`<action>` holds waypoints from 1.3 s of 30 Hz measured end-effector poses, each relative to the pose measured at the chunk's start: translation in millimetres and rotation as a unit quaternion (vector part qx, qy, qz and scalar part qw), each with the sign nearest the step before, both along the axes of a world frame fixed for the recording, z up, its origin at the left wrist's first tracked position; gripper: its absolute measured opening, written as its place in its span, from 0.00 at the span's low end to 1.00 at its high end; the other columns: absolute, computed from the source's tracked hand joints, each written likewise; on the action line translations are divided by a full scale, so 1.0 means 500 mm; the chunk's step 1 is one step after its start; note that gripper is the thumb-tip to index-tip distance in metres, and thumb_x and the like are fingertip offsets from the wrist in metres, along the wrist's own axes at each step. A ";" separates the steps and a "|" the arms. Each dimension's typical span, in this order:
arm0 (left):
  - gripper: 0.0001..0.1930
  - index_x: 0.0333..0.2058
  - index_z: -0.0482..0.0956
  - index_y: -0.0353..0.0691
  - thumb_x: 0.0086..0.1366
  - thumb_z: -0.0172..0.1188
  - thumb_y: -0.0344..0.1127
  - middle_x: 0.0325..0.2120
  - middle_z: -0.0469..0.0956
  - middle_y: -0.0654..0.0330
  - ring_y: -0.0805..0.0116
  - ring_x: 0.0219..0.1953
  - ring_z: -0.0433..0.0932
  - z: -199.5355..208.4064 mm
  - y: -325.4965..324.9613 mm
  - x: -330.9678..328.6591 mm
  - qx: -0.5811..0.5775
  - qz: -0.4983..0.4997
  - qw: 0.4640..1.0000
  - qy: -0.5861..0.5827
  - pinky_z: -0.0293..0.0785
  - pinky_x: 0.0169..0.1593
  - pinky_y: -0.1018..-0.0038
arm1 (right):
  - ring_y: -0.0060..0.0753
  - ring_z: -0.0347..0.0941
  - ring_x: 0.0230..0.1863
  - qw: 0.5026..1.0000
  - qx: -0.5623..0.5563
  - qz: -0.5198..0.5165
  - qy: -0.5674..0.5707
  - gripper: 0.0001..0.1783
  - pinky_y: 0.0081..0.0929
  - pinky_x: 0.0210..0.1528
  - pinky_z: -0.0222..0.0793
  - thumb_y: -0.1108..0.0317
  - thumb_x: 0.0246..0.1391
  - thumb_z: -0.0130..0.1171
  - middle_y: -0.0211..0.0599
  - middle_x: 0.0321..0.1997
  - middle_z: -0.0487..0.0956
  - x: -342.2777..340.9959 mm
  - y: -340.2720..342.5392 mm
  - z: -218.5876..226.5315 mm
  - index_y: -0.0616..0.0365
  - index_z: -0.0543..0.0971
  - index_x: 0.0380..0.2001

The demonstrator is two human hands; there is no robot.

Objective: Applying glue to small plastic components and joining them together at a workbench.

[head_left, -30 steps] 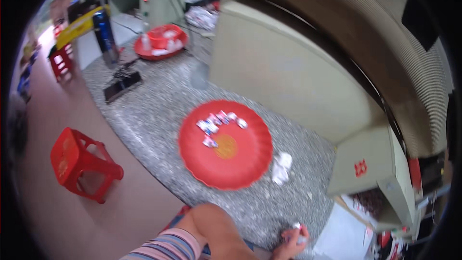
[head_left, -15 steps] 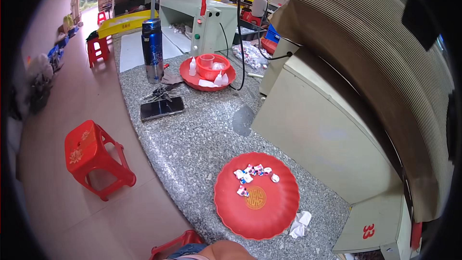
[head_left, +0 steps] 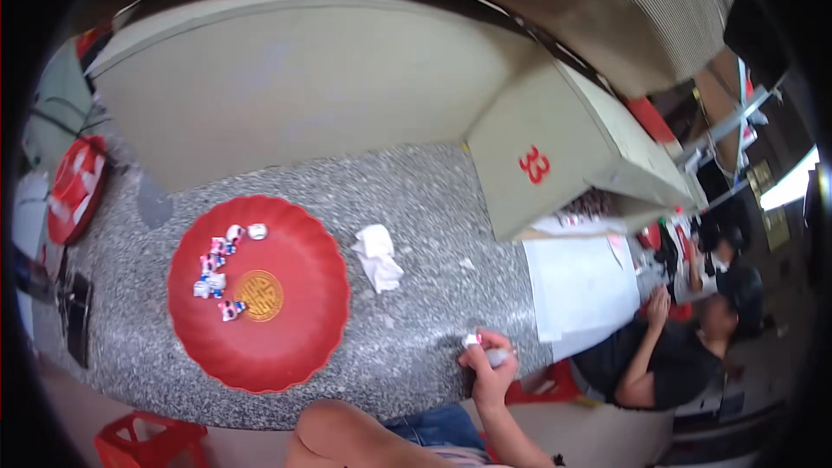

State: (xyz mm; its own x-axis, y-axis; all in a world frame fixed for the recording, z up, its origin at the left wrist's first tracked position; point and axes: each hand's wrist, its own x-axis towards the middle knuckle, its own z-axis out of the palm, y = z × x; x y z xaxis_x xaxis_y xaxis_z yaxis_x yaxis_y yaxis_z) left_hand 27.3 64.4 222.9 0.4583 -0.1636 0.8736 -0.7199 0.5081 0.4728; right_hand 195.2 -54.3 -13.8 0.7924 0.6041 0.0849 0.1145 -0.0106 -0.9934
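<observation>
a: we have our right hand (head_left: 490, 370) at the near edge of the speckled stone surface (head_left: 416, 199); its grip is clamped on a small white object with a pink tip (head_left: 485, 349), which sits right there in the fingers, just over the edge.

b: and our left hand? we cannot find it in view; only a bare knee (head_left: 334, 433) shows at the bottom.

a: agreed; to the left lies the red scalloped tray (head_left: 286, 334) with a gold disc (head_left: 259, 295) at its middle and a handful of small wrapped pieces (head_left: 218, 267) along its upper left; a crumpled white tissue (head_left: 378, 255) lies between tray and hand, apart from both.

b: so how far along are we, by our judgement?

a: early, we think; one item is in hand; the wrapped pieces sit untouched on the tray.
</observation>
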 end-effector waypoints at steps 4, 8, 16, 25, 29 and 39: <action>0.45 0.56 0.48 0.23 0.55 0.38 0.63 0.59 0.44 0.39 0.51 0.62 0.45 -0.051 0.001 0.049 0.029 -0.033 0.999 -0.029 0.45 0.63 0.59 | 0.22 0.72 0.22 1.000 -0.012 0.012 0.016 0.13 0.16 0.26 0.69 0.78 0.46 0.57 0.37 0.26 0.75 0.010 0.004 -0.011 0.65 0.72 0.38; 0.41 0.56 0.48 0.23 0.58 0.42 0.58 0.59 0.43 0.36 0.47 0.62 0.44 -0.080 -0.004 0.065 0.136 -0.071 0.986 -0.062 0.45 0.63 0.58 | 0.17 0.71 0.24 0.998 0.000 0.009 0.066 0.14 0.14 0.26 0.68 0.75 0.46 0.60 0.32 0.26 0.75 -0.008 -0.002 -0.033 0.64 0.73 0.37; 0.60 0.55 0.48 0.19 0.43 0.35 0.78 0.55 0.36 0.23 0.34 0.59 0.47 -0.127 -0.105 0.076 -0.154 -0.081 0.984 -0.028 0.48 0.57 0.48 | 0.15 0.70 0.25 0.997 0.003 0.013 0.078 0.13 0.13 0.26 0.66 0.72 0.47 0.60 0.30 0.27 0.76 -0.015 -0.003 -0.022 0.62 0.74 0.38; 0.14 0.35 0.74 0.30 0.48 0.58 0.30 0.28 0.74 0.43 0.59 0.28 0.75 -0.113 0.012 0.113 -0.004 0.394 0.912 0.117 0.72 0.33 0.70 | 0.14 0.68 0.20 0.988 0.055 -0.009 0.144 0.13 0.12 0.20 0.64 0.74 0.47 0.60 0.30 0.27 0.75 0.031 -0.015 0.049 0.63 0.74 0.37; 0.16 0.40 0.75 0.33 0.49 0.61 0.26 0.33 0.75 0.50 0.64 0.30 0.76 -0.123 -0.030 0.185 0.206 0.587 0.745 0.241 0.73 0.31 0.75 | 0.16 0.69 0.21 0.971 0.142 0.019 0.193 0.14 0.12 0.20 0.65 0.75 0.47 0.59 0.34 0.27 0.75 0.052 -0.026 0.113 0.65 0.72 0.39; 0.17 0.38 0.77 0.34 0.47 0.61 0.19 0.36 0.75 0.54 0.68 0.34 0.76 -0.211 -0.092 0.253 0.288 0.543 0.725 0.310 0.74 0.35 0.78 | 0.17 0.70 0.22 0.939 0.239 0.091 0.231 0.11 0.14 0.23 0.67 0.75 0.48 0.59 0.35 0.27 0.76 0.099 -0.078 0.135 0.64 0.73 0.36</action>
